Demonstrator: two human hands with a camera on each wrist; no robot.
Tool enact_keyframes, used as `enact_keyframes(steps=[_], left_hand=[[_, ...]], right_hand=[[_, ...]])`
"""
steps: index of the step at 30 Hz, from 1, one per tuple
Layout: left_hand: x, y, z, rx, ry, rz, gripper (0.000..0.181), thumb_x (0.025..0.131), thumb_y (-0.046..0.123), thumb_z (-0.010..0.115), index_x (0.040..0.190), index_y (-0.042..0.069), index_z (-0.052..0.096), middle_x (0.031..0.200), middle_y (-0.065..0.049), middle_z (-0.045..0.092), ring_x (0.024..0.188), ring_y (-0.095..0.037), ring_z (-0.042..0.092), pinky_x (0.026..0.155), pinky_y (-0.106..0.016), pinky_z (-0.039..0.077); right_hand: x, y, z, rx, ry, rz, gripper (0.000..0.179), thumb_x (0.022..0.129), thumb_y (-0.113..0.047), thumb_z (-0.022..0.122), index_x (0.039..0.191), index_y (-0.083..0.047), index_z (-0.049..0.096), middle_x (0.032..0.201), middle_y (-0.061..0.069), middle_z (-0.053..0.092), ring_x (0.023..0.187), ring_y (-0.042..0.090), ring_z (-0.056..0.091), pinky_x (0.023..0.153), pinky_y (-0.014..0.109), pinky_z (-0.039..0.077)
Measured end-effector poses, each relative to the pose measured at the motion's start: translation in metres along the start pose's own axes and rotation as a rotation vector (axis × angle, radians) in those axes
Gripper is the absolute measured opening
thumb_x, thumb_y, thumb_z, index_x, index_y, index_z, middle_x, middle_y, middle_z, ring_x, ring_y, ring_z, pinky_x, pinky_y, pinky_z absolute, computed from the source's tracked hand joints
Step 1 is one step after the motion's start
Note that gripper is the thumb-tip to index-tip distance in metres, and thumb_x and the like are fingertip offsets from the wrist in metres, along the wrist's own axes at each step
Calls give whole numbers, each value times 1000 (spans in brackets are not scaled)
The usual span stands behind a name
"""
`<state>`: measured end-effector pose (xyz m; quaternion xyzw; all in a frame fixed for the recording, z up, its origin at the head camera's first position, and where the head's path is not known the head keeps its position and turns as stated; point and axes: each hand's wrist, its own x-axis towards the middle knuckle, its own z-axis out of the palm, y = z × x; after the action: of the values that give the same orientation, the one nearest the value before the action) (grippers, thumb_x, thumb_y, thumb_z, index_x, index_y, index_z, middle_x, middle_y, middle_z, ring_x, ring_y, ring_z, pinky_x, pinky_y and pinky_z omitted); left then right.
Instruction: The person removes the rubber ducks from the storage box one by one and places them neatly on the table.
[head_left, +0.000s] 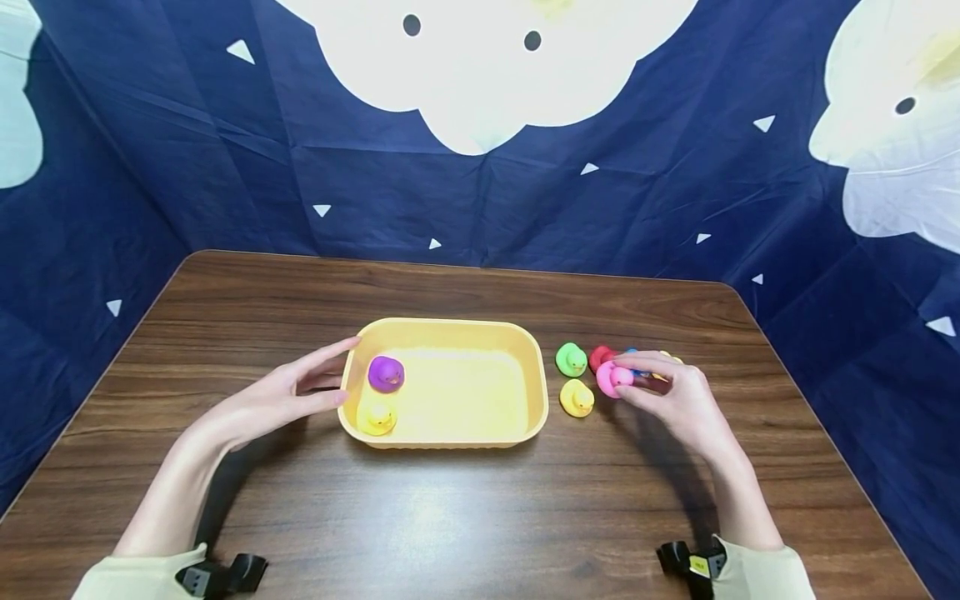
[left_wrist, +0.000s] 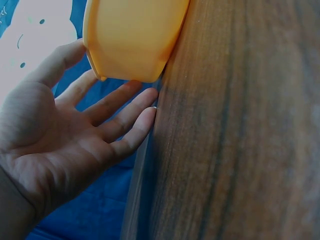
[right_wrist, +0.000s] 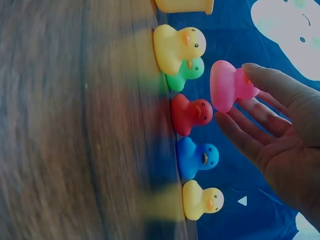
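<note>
My right hand (head_left: 678,400) pinches a pink rubber duck (right_wrist: 227,86) between thumb and fingers, lifted above the table in the right wrist view. My left hand (head_left: 288,392) is at the left end of a yellow plastic bin (head_left: 442,444), thumb and fingertips at its rim and end wall, fingers mostly straight. Inside the bin, a purple duck (head_left: 386,374) and a yellow duck (head_left: 377,417) sit at the left end. Green (head_left: 572,360), red (right_wrist: 191,114) and blue (right_wrist: 197,158) ducks stand near my right hand, partly hidden by it in the head view.
Between the bin and my right hand stands another yellow duck (head_left: 577,398). A further yellow duck (right_wrist: 202,200) ends the row beyond the blue one. The brown wooden table (head_left: 450,533) backs onto a dark blue cloth (head_left: 390,192) with white cloud shapes.
</note>
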<state>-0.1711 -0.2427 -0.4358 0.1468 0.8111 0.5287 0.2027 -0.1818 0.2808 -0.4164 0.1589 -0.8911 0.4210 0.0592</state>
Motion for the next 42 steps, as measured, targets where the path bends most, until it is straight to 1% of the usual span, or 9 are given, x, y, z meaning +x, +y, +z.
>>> enact_keyframes(steps=[3, 8, 11, 14, 23, 27, 33, 38, 42], left_hand=[[0, 0, 0, 8, 2, -3, 73, 103, 26, 64, 164, 28, 25, 171, -10, 26, 150, -42, 40, 99, -9, 42], [0, 0, 0, 9, 2, 2, 73, 103, 26, 64, 164, 27, 25, 170, -11, 27, 150, -42, 39, 99, -9, 42], [0, 0, 0, -4, 3, -5, 73, 102, 25, 65, 164, 27, 26, 171, -9, 26, 150, -41, 40, 99, -9, 42], [-1, 1, 1, 1, 3, 2, 74, 102, 26, 65, 164, 26, 25, 171, -11, 26, 150, -42, 40, 99, -9, 42], [-1, 2, 1, -1, 0, 15, 73, 103, 25, 64, 164, 24, 26, 171, -12, 26, 150, -43, 39, 99, -9, 42], [0, 1, 1, -5, 2, 4, 74, 102, 25, 65, 164, 25, 25, 171, -9, 26, 150, -41, 40, 100, -9, 42], [-1, 4, 1, 0, 0, 12, 73, 102, 25, 65, 164, 26, 26, 171, -12, 26, 150, -43, 39, 99, -9, 42], [-1, 4, 1, 2, 5, 1, 74, 102, 26, 65, 164, 25, 26, 170, -11, 28, 150, -42, 38, 99, -9, 42], [0, 4, 1, 1, 2, 9, 73, 102, 26, 65, 164, 24, 26, 170, -13, 28, 150, -43, 38, 99, -9, 42]], right_hand=[[0, 3, -2, 8, -6, 7, 33, 86, -2, 81, 118, 0, 75, 121, 21, 71, 108, -13, 60, 88, 12, 55], [-1, 8, -7, -3, -66, 15, 32, 88, -7, 80, 120, -5, 75, 119, 15, 74, 107, -10, 62, 88, 18, 58], [-1, 12, -8, -20, -105, 8, 32, 89, -10, 80, 121, -8, 75, 117, 11, 76, 106, -9, 63, 88, 18, 58], [-1, 15, -8, -30, -130, -5, 32, 89, -11, 80, 120, -9, 75, 116, 9, 77, 105, -8, 63, 88, 16, 57], [-2, 21, -5, -28, -159, 9, 32, 88, -11, 82, 119, -9, 76, 114, 8, 78, 102, -7, 66, 88, 18, 57], [-3, 21, -4, -45, -166, 18, 32, 87, -13, 83, 119, -11, 76, 113, 6, 79, 102, -8, 67, 88, 16, 56], [-3, 23, -2, -69, -186, 14, 31, 88, -16, 82, 118, -13, 76, 113, 3, 79, 104, -7, 67, 89, 15, 55], [-3, 23, -2, -65, -201, 23, 30, 89, -16, 82, 118, -13, 76, 114, 3, 78, 105, -5, 68, 90, 19, 57], [-3, 24, -1, -68, -210, 28, 30, 90, -16, 81, 119, -13, 76, 115, 4, 78, 105, -4, 68, 90, 22, 58]])
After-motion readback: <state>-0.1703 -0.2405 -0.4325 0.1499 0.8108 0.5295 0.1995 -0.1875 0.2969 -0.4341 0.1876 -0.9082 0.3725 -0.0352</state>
